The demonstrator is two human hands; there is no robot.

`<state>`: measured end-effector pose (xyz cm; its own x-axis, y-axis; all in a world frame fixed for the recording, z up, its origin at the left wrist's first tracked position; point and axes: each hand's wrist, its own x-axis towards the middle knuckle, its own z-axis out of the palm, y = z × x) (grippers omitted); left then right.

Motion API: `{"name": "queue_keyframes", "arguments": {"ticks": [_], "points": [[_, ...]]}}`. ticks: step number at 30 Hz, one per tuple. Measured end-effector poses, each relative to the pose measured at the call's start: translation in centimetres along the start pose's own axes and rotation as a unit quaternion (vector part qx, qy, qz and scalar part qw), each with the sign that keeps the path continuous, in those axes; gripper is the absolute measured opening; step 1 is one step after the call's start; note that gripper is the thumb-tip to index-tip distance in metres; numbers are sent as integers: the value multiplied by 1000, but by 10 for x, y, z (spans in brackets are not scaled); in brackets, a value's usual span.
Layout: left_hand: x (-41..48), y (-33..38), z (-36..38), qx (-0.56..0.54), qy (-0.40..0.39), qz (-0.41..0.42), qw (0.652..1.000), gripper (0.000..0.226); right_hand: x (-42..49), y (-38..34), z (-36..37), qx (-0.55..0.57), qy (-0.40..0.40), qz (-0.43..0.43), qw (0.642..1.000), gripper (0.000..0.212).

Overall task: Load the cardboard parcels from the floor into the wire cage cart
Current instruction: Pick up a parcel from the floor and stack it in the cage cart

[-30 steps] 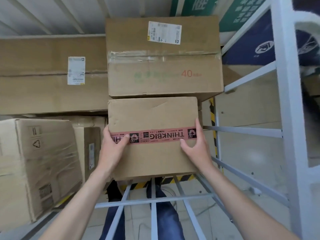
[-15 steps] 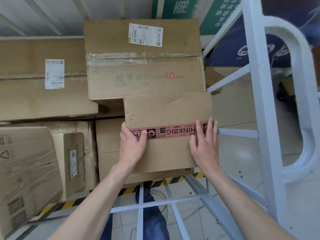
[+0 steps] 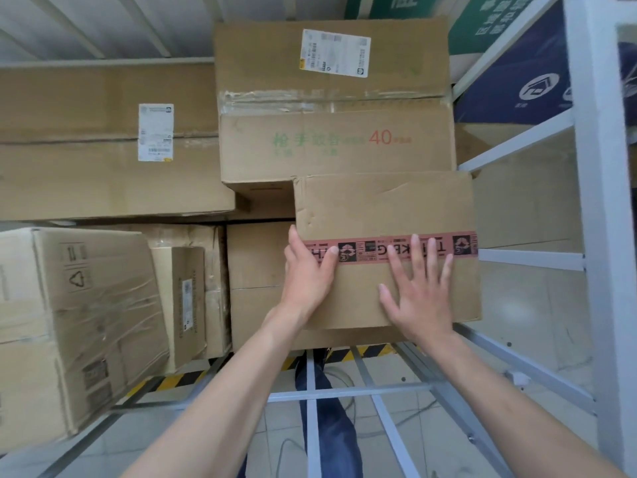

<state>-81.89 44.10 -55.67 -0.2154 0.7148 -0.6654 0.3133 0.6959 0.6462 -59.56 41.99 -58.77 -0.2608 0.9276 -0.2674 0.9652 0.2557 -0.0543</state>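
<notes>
A cardboard parcel with a pink printed tape band (image 3: 382, 208) sits inside the wire cage cart (image 3: 524, 260), against its right bars and on top of another box. My left hand (image 3: 308, 274) grips the parcel's left edge, thumb on the tape. My right hand (image 3: 418, 288) lies flat on the parcel's near face with fingers spread. A larger parcel marked "40" (image 3: 331, 108) is stacked just behind it.
A long flat box with a white label (image 3: 103, 143) fills the cart's back left. A plastic-wrapped box (image 3: 76, 322) and a narrow box (image 3: 182, 301) stand at the left. White cage posts (image 3: 593, 201) rise at the right. A yellow-black striped floor line (image 3: 358, 353) shows below.
The taped parcel has slid right, up against the cage's right bars. My right hand moved from its right edge onto the near face, fingers spread.
</notes>
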Motion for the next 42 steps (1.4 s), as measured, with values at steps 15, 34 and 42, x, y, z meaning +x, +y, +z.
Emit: {"name": "queue_keyframes", "arguments": {"ticks": [15, 34, 42], "points": [[-128, -9, -208, -81, 33, 46, 995, 61, -41, -228, -112, 284, -27, -93, 954, 50], [-163, -243, -492, -137, 173, -170, 960, 108, 29, -478, -120, 529, -151, 119, 826, 108], [-164, -220, -486, -143, 155, -142, 967, 101, 17, -455, -126, 627, -139, 151, 751, 97]]}}
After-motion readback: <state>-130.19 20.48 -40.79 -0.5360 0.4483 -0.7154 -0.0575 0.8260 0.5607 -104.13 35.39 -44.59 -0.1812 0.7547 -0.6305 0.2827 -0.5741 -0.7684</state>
